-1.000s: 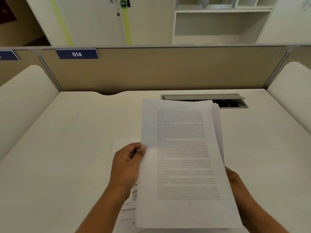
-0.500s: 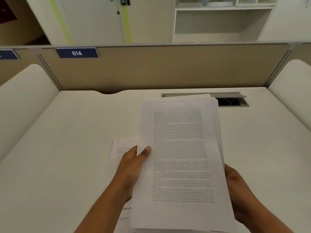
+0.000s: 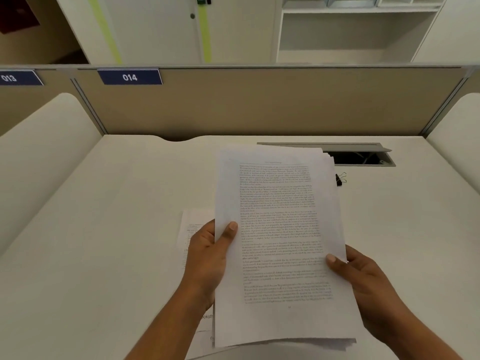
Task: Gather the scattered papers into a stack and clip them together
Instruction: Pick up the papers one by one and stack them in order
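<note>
At the far left, the desk [image 3: 104,229] was a smooth, matte, off-white surface with rounded corners. Behind it stood a tan fabric partition [image 3: 259,105] with 2 dark blue labels, 013 [image 3: 10,78] and 014 [image 3: 130,77].

Nearer the middle, a loose printed sheet [image 3: 193,224] lay flat on the desk, partly covered by the left hand [image 3: 207,255] above it. That hand was clamped on the left edge of the stack of papers [image 3: 280,242], with the thumb pressed on the top page and the fingers out of sight behind.

The stack was held up off the desk between both hands and tilted toward the person. It was thin white paper, the top page covered in dense small black type. The sheets were not squared, so edges fanned out at the top right corner and along the bottom.

Just right of the stack's upper edge, a small black binder clip [image 3: 340,178] with wire handles sat on the desk, well apart from either hand.

The right hand [image 3: 363,279] gripped the stack's right edge lower down, thumb on the front and fingers curled beneath. Beyond it, at the back right of the desk, a grey metal cable hatch [image 3: 363,157] stood open over a dark slot.
</note>
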The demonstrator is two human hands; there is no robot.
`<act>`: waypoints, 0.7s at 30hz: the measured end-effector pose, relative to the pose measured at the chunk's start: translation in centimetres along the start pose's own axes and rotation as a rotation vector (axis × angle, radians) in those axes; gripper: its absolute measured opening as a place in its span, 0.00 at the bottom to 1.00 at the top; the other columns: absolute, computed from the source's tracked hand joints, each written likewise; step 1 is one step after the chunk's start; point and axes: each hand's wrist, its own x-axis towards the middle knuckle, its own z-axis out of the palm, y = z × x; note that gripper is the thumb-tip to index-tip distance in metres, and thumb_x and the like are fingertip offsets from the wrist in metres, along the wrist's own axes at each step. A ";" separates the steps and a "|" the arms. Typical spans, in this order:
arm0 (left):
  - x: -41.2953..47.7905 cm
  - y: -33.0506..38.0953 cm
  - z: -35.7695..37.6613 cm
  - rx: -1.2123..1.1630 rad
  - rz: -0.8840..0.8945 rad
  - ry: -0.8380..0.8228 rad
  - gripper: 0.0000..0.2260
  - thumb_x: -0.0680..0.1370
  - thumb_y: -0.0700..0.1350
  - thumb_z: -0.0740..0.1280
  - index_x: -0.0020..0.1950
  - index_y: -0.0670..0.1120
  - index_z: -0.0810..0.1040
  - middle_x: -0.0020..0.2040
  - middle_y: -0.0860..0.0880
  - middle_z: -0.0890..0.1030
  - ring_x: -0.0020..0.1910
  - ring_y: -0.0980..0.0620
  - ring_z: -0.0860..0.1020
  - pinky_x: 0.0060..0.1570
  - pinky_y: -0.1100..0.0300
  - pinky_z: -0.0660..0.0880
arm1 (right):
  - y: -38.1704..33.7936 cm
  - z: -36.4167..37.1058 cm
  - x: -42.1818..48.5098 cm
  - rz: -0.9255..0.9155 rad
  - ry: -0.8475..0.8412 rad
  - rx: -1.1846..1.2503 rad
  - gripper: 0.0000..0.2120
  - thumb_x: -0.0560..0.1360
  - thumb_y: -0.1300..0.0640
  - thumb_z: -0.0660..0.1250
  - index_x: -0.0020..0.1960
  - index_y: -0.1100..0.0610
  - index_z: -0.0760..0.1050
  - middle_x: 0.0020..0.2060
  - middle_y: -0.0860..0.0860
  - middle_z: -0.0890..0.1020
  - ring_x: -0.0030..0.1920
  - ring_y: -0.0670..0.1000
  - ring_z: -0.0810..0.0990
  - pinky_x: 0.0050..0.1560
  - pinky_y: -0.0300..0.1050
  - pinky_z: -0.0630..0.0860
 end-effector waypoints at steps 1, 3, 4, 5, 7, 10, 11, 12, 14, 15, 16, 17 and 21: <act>0.0 0.0 0.0 0.016 0.003 0.004 0.09 0.82 0.48 0.65 0.56 0.49 0.83 0.51 0.49 0.88 0.48 0.46 0.87 0.49 0.46 0.84 | 0.1 -0.1 0.2 -0.017 -0.004 -0.015 0.16 0.74 0.59 0.65 0.60 0.60 0.80 0.54 0.60 0.86 0.52 0.63 0.86 0.49 0.56 0.84; 0.0 -0.1 0.1 0.026 0.001 0.006 0.09 0.82 0.49 0.65 0.55 0.49 0.84 0.50 0.51 0.88 0.48 0.47 0.87 0.50 0.47 0.84 | 0.3 -0.2 0.3 -0.040 -0.005 -0.033 0.16 0.73 0.60 0.67 0.60 0.60 0.80 0.54 0.60 0.86 0.52 0.62 0.86 0.49 0.53 0.84; 0.0 -0.1 0.0 0.023 -0.006 0.001 0.10 0.82 0.49 0.64 0.55 0.49 0.84 0.51 0.51 0.88 0.49 0.48 0.87 0.50 0.48 0.84 | 0.4 -0.3 0.3 -0.049 0.000 -0.042 0.16 0.73 0.60 0.67 0.60 0.60 0.80 0.53 0.60 0.86 0.51 0.62 0.86 0.48 0.53 0.84; 0.0 -0.2 0.0 0.021 -0.015 -0.008 0.10 0.82 0.50 0.64 0.55 0.49 0.84 0.51 0.51 0.88 0.50 0.49 0.87 0.51 0.50 0.83 | 0.5 -0.3 0.3 -0.060 0.013 -0.053 0.16 0.73 0.60 0.67 0.59 0.61 0.81 0.53 0.60 0.87 0.51 0.62 0.86 0.48 0.53 0.84; 0.1 -0.4 -0.3 0.031 -0.036 -0.026 0.12 0.82 0.52 0.63 0.55 0.48 0.84 0.51 0.52 0.88 0.51 0.51 0.86 0.52 0.54 0.81 | 0.8 -0.5 0.4 -0.071 0.043 -0.082 0.15 0.72 0.60 0.68 0.58 0.61 0.81 0.51 0.60 0.87 0.49 0.62 0.87 0.48 0.54 0.85; 0.8 -1.4 -1.2 0.132 -0.094 0.062 0.16 0.82 0.58 0.60 0.53 0.50 0.83 0.49 0.52 0.87 0.47 0.51 0.84 0.43 0.59 0.79 | 1.0 -1.0 0.3 -0.059 0.071 -0.109 0.13 0.73 0.60 0.67 0.56 0.61 0.82 0.50 0.60 0.87 0.47 0.61 0.87 0.48 0.55 0.84; 1.2 -2.1 -1.9 0.217 -0.096 0.117 0.16 0.82 0.59 0.60 0.52 0.50 0.81 0.50 0.52 0.85 0.46 0.52 0.83 0.42 0.58 0.79 | 1.1 -1.0 0.3 -0.052 0.075 -0.109 0.12 0.74 0.62 0.67 0.56 0.61 0.82 0.49 0.60 0.87 0.45 0.60 0.87 0.46 0.54 0.85; 1.8 -3.0 -2.7 0.320 -0.080 0.166 0.15 0.81 0.60 0.61 0.52 0.51 0.80 0.51 0.53 0.84 0.47 0.52 0.82 0.44 0.55 0.80 | 1.2 -1.3 0.2 -0.045 0.088 -0.103 0.11 0.76 0.63 0.66 0.55 0.61 0.82 0.48 0.61 0.87 0.43 0.59 0.87 0.43 0.52 0.85; 2.8 -5.1 -4.8 0.576 -0.063 0.221 0.15 0.79 0.61 0.64 0.54 0.51 0.79 0.57 0.54 0.80 0.54 0.51 0.80 0.55 0.47 0.80 | 1.4 -1.7 0.2 -0.017 0.105 -0.076 0.10 0.77 0.65 0.64 0.55 0.61 0.81 0.46 0.61 0.87 0.39 0.57 0.87 0.39 0.50 0.85; 3.2 -6.0 -5.9 0.729 -0.089 0.224 0.18 0.78 0.62 0.65 0.58 0.50 0.78 0.60 0.52 0.79 0.57 0.50 0.79 0.58 0.48 0.78 | 1.5 -1.9 0.2 -0.002 0.112 -0.063 0.10 0.78 0.65 0.64 0.55 0.61 0.81 0.45 0.61 0.88 0.38 0.57 0.87 0.37 0.49 0.85; 3.4 -6.8 -6.7 0.874 -0.122 0.232 0.22 0.77 0.63 0.65 0.63 0.49 0.77 0.63 0.50 0.78 0.60 0.49 0.79 0.59 0.49 0.77 | 1.5 -2.2 0.1 0.005 0.121 -0.055 0.10 0.78 0.66 0.63 0.54 0.61 0.81 0.44 0.60 0.88 0.37 0.56 0.87 0.35 0.48 0.85; 3.5 -7.6 -7.6 0.991 -0.154 0.258 0.25 0.77 0.64 0.66 0.66 0.48 0.75 0.65 0.48 0.77 0.61 0.47 0.78 0.59 0.51 0.76 | 1.6 -2.2 0.1 0.009 0.123 -0.051 0.09 0.78 0.66 0.63 0.54 0.60 0.81 0.42 0.58 0.88 0.36 0.55 0.87 0.33 0.47 0.84; 3.3 -9.0 -9.2 1.276 -0.217 0.336 0.31 0.74 0.67 0.65 0.67 0.47 0.72 0.65 0.46 0.74 0.65 0.46 0.74 0.58 0.50 0.73 | 1.7 -2.5 0.0 0.007 0.131 -0.024 0.10 0.79 0.66 0.61 0.53 0.59 0.81 0.38 0.54 0.88 0.34 0.52 0.87 0.29 0.42 0.82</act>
